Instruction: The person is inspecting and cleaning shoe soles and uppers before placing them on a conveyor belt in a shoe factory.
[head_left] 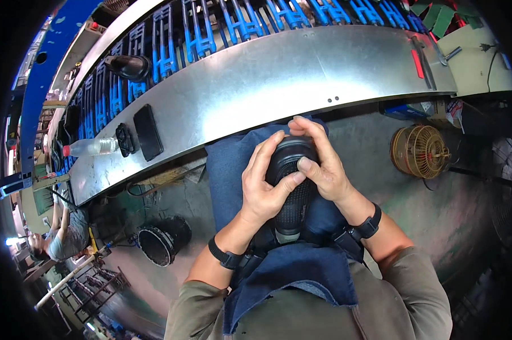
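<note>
A black shoe (294, 205) with a fine grid-like texture rests over my lap, lengthwise toward me, with a pale grey patch at its near end. My left hand (260, 184) curves round its left side, thumb laid across the top. From the right, my right hand (328, 170) grips the far part, its thumb pressed near the left thumb. The fingertips of both hands meet the shoe's rounded far end; its underside is hidden. Dark blue cloth (227, 164) covers my thighs beneath it.
Beyond my knees runs a metal bench (250, 79) carrying a phone (148, 132), a plastic bottle (94, 147) and a red-handled tool (417, 63). Another black shoe (129, 67) sits on the blue rack (165, 45). A black bucket (157, 245) and a round fan (419, 151) flank me. Another person (69, 232) works at far left.
</note>
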A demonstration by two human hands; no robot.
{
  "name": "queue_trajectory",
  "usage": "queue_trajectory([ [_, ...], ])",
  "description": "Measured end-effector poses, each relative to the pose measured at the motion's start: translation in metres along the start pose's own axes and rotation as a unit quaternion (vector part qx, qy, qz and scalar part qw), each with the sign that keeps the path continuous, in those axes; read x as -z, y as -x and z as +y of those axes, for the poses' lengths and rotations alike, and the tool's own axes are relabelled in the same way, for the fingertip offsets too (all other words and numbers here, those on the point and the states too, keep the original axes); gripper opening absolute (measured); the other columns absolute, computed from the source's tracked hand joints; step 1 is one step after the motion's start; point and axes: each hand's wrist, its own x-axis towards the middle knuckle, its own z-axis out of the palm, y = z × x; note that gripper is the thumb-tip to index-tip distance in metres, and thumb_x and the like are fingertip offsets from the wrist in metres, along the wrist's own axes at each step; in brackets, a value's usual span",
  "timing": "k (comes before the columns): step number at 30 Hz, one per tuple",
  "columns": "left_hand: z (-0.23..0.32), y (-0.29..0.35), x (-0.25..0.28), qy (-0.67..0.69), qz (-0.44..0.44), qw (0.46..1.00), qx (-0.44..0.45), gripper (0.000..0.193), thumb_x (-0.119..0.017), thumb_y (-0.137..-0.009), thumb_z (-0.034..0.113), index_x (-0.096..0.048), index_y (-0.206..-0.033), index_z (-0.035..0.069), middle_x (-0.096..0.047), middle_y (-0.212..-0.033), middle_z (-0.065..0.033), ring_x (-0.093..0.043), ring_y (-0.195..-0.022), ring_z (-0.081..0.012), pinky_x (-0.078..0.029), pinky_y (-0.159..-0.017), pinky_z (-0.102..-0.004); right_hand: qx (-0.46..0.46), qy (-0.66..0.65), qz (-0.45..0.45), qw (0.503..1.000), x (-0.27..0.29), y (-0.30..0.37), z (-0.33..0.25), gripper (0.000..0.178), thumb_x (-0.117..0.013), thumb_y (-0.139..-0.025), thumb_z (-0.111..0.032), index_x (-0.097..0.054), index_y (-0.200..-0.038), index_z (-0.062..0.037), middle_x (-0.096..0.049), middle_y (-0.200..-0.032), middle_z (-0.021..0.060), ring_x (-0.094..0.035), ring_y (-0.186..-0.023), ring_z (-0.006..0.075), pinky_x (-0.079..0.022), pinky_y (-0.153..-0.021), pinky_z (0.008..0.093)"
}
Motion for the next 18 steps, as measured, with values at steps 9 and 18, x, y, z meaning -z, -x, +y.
queue_trajectory([
  [9,-0.015,-0.010,-0.009,-0.031,0.071,0.997,0.015,0.071,-0.081,-0.083,0.016,-0.049,-0.142,-0.006,-0.062,-0.130,-0.0229,-0.065,-0.116,-0.0314,-0.053,-0.098,-0.0390,-0.008,-0.027,0.006,1.000,0.000,-0.016,0.018,0.062,-0.057,-0.101,-0.033,-0.041,-0.149,0.0032,-0.051,-0.143,0.0193,-0.052,-0.131,0.0287,-0.041,-0.111,0.0384],
  [18,-0.002,0.025,0.009,0.225,0.104,0.937,0.244,0.065,-0.078,-0.088,0.019,-0.044,-0.139,-0.001,-0.061,-0.124,-0.0132,-0.061,-0.114,-0.0231,-0.050,-0.100,-0.0354,-0.026,0.114,0.041,0.992,-0.027,0.031,0.023,0.068,-0.053,-0.103,-0.030,-0.027,-0.155,0.0060,-0.038,-0.155,0.0257,-0.037,-0.146,0.0348,-0.030,-0.119,0.0403],
])
